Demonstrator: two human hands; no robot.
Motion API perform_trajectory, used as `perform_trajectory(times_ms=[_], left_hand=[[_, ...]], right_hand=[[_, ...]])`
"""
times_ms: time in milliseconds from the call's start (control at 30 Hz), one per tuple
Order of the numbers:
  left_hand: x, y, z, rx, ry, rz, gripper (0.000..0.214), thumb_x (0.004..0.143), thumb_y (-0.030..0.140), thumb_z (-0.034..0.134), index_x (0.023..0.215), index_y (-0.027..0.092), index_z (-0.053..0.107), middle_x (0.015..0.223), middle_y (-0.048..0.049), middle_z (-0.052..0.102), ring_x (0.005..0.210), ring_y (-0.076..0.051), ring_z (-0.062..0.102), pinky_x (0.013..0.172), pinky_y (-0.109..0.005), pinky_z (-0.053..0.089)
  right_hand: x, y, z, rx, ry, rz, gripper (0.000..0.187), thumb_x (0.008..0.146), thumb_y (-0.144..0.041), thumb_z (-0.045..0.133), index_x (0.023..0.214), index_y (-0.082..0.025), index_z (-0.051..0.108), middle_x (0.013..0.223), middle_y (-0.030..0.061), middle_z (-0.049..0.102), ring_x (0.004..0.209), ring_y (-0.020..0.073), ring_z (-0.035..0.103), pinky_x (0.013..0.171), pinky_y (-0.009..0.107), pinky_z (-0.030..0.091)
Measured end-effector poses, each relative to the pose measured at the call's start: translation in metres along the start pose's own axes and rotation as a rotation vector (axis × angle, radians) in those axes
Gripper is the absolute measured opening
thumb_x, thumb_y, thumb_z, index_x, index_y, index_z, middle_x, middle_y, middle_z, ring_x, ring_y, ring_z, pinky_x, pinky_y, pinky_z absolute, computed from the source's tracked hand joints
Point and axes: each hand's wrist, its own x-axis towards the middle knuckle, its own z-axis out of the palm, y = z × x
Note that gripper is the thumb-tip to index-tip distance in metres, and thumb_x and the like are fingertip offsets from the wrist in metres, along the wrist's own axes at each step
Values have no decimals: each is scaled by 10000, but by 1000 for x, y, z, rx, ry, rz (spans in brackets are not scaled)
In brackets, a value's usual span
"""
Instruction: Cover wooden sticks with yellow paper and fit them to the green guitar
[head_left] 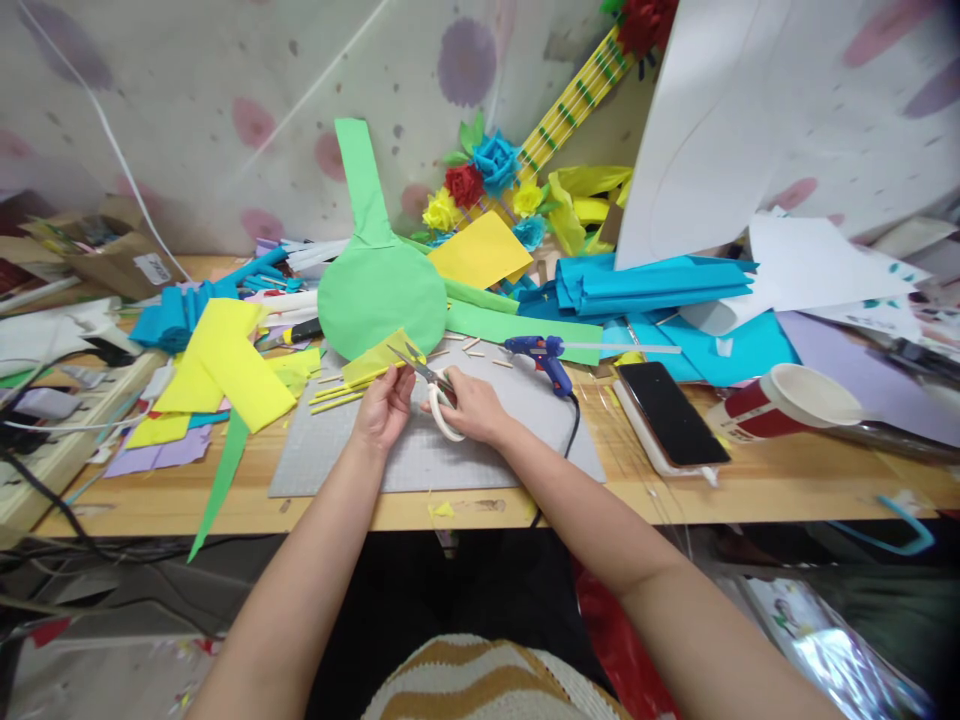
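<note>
White-handled, metal-bladed scissors (426,373), slightly parted

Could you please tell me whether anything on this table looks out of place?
Yes: a green strip sticks out past the front edge of the table, and a small yellow scrap lies loose near that edge, off the grey mat. Both look like stray offcuts.
</note>
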Motion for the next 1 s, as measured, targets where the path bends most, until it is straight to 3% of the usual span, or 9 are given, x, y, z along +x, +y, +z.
perform_trajectory(times_ms=[467,767,1000], left_hand=[[-1,1,2,-34,-13,-8,245,835,54,406,781,125,634,739,-18,692,697,-70,648,632,-99,513],[3,0,-1,29,7,30,156,795,86,502,831,149,640,799,-11,691,787,-82,641,652,-107,513],[3,2,-5,94,-47,133,100,754,131,571,836,163,617,847,-5,686,779,-99,645,646,-142,527]], right_hand=[[1,0,2,-4,0,-15,343,797,-531,407,870,-196,402,758,17,585,682,151,530,550,236,238],[3,1,3,-72,-6,52,379,798,-562,387,878,-194,433,767,32,613,685,162,554,544,247,214],[0,15,-11,53,-98,32,362,783,-547,411,868,-197,441,757,7,583,633,127,499,531,219,251]])
